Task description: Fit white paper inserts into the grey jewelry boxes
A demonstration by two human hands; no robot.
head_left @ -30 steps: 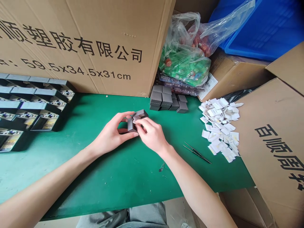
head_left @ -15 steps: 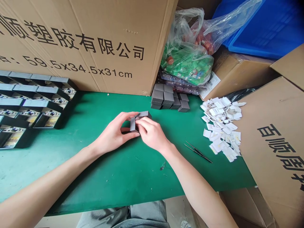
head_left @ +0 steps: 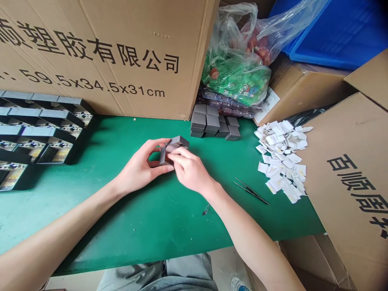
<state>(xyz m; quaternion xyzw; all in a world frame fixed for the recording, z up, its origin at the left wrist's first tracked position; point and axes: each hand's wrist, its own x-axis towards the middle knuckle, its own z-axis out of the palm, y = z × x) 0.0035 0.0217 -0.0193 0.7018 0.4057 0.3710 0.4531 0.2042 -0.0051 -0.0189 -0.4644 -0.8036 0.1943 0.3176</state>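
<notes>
Over the middle of the green table, a small dark grey box (head_left: 178, 141) stands tilted between my two hands, with an open side showing. My left hand (head_left: 142, 165) is closed around its left side, thumb at the lower front and fingers at the back. My right hand (head_left: 190, 167) has its fingers bent together at the box's opening and right side. Whether those fingertips hold anything small inside is hidden. Tweezers (head_left: 251, 191) lie on the table to the right of my right hand. Beyond the hands several similar grey boxes (head_left: 206, 121) are stacked.
A pile of small white pieces (head_left: 281, 157) lies at the right, beside a cardboard box (head_left: 342, 133). Rows of open black boxes (head_left: 57, 133) stand at the left. A large carton (head_left: 121, 36) walls the back; bags of green parts (head_left: 236, 79) and a blue crate (head_left: 333, 36) sit behind.
The grey box has tilted in my hands so that more of its open side shows. Both hands have shifted slightly left, while the camera view has also moved a little.
</notes>
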